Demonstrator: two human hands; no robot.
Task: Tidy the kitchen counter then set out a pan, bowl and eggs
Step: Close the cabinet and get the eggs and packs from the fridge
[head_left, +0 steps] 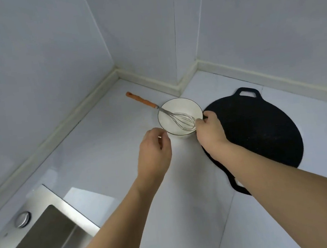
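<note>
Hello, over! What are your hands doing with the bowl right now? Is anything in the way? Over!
Right hand grips bowl rim. Left hand loose beside bowl, holding nothing. Whisk in bowl, pan right alongside. No eggs seen.

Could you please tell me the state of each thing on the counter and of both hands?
Bowl: upright, whisk inside.
Whisk: leaning on the bowl's rim, handle out.
Pan: flat, beside the bowl.
Right hand: fingers grip the bowl's rim.
Left hand: loosely curled, holding nothing.
</note>
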